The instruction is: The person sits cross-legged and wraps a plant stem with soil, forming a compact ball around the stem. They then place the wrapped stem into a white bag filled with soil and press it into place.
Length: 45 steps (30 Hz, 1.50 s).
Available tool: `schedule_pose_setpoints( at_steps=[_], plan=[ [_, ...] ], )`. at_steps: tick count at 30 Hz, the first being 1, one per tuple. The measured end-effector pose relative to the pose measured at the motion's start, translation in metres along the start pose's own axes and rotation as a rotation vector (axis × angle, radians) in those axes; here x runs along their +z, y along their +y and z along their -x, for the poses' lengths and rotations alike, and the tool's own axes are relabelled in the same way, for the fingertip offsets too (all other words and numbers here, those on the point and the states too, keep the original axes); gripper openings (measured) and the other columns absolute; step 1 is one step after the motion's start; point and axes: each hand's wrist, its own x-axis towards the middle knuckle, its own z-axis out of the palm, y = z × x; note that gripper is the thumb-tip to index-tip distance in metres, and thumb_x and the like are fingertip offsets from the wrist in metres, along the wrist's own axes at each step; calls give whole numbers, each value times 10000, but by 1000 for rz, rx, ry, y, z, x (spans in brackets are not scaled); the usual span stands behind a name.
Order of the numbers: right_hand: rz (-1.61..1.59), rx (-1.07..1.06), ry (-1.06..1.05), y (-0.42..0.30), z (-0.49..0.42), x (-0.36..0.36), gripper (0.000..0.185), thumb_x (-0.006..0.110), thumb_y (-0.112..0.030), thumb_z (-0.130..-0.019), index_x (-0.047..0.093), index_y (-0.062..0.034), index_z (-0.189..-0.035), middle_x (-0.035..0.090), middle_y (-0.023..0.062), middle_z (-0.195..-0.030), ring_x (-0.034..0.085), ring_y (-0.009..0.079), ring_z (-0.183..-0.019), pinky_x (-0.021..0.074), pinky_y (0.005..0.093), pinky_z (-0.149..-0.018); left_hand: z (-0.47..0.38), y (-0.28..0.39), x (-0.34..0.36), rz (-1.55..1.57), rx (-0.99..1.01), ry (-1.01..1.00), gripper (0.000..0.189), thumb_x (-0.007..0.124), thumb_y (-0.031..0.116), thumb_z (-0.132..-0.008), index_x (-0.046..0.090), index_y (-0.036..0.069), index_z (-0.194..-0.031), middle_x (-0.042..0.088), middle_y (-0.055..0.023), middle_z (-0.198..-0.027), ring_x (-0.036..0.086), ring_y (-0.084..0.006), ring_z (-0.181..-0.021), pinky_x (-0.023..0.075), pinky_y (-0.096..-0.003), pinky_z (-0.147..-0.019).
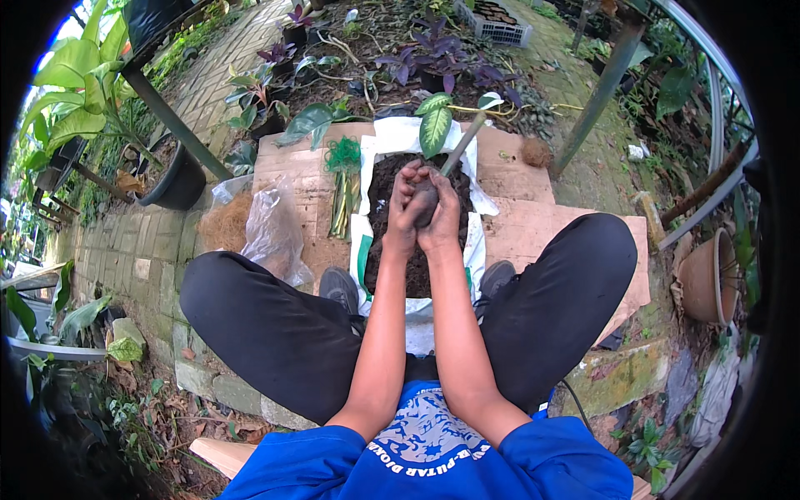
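Both my hands are cupped together around a dark ball of soil (425, 203), over an open white sack (481, 240) filled with dark soil (387, 262). My left hand (406, 203) presses the ball from the left, and my right hand (442, 209) closes on it from the right. A cut stem (462, 145) slants up and right from behind my right fingers; whether it is set in the ball cannot be told. A variegated green leaf (435, 131) stands just beyond my fingertips. Left of the sack lie green stalks (342, 203) and tangled green string (342, 154).
Flattened cardboard (519, 181) lies under the sack. A clear plastic bag (275, 231) and brown fibre (230, 225) are at left, a fibre ball (536, 152) at right. Potted plants, metal posts, a black pot (178, 181) and a clay-coloured pot (706, 275) surround the spot.
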Motion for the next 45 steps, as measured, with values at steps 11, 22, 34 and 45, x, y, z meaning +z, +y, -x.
schedule_pose_setpoints(
  at_steps=[11,22,34,45],
  plan=[
    [200,-34,36,1,6,15,353,475,-313,-919,554,16,-819,605,130,-809,586,203,-664,511,307,-636,-5,-6,-8,974,-271,120,350,598,159,-840,468,65,-1151,520,-11,-990,533,-116,-879,437,-241,-803],
    [67,-30,28,-3,-4,-7,246,452,-207,-921,537,13,-850,561,103,-697,559,184,-572,487,277,-545,-1,-6,0,-185,-2,56,412,684,163,-765,460,29,-1084,494,-34,-973,485,-78,-807,418,-213,-738],
    [195,-59,78,-3,5,19,206,535,-192,-893,563,12,-884,652,175,-866,598,166,-641,509,272,-599,-2,-6,-7,380,-359,170,289,645,148,-794,574,42,-1053,593,-45,-997,571,-145,-925,452,-268,-804],
    [221,-64,90,10,-14,-24,267,510,-239,-917,557,22,-945,639,158,-845,606,196,-658,514,291,-610,2,-18,-2,-64,-99,114,467,703,148,-757,478,20,-1146,511,-59,-1058,495,-128,-943,415,-263,-862]
  ],
)
